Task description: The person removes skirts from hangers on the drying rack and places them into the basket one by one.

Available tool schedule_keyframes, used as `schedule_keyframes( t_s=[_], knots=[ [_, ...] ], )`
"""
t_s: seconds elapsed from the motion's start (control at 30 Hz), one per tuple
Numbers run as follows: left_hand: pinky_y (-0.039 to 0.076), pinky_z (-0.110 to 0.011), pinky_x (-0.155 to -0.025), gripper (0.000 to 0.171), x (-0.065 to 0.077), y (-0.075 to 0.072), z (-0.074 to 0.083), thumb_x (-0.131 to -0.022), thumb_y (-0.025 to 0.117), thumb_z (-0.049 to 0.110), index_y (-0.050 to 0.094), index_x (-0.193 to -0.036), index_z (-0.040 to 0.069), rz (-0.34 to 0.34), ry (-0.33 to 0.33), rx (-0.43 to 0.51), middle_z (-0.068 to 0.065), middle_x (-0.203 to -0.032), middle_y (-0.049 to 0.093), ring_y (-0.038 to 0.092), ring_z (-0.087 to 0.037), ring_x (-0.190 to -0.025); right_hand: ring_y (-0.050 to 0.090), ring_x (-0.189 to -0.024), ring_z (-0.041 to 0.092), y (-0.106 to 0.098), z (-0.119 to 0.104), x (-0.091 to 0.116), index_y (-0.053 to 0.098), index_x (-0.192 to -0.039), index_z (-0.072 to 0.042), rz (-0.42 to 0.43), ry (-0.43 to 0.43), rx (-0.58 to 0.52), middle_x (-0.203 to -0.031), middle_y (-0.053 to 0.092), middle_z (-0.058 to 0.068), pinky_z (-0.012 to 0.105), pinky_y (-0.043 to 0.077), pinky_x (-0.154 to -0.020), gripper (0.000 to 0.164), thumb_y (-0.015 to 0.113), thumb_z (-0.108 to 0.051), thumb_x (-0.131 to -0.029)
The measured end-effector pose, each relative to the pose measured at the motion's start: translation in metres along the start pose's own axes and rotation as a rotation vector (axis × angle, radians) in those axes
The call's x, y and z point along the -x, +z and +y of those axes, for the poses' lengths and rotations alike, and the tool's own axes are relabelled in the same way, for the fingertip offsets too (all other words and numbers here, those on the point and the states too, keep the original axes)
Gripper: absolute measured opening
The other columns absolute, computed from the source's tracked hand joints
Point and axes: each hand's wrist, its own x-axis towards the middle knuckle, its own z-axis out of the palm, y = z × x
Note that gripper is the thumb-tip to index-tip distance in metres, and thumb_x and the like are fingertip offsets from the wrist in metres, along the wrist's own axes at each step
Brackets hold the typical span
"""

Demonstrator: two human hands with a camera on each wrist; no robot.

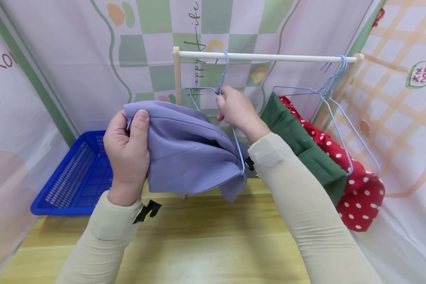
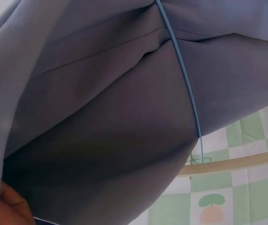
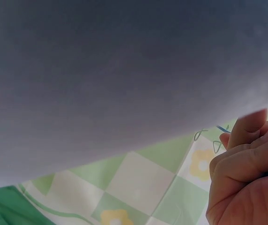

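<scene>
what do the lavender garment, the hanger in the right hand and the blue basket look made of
Lavender garment: smooth matte fabric, judging by soft folds; fibre unclear.
Hanger: thin, smooth light-blue wire, perhaps plastic-coated metal; core hidden.
Blue basket: probably moulded plastic, slightly glossy, with slotted walls.

Blue basket with many holes at the left on the wooden table, one green cloth and one red cloth with white dots, both on pale blue hangers at the right, checked curtain with flowers behind
</scene>
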Motion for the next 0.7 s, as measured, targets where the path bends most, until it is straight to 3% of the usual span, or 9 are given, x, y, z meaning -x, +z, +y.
schedule_keyframes(
  t_s=[0.7],
  knots=[
    [0.038, -0.021, -0.049, 0.014, -0.0072, -0.0054, 0.0024, -0.093, 0.062, 0.012, 0.067, -0.086, 0.001, 0.005, 0.005, -0.004, -0.006, -0.071, 0.06, 0.053, -0.01, -0.057, 0.06, -0.067, 0.022, 0.0, -0.0007, -0.0004, 0.048, -0.13, -0.013, -0.007, 0.003, -0.002, -0.074, 0.067, 0.002, 0.036, 0.046, -0.062, 0.035, 0.035, -0.03, -0.104]
  ],
)
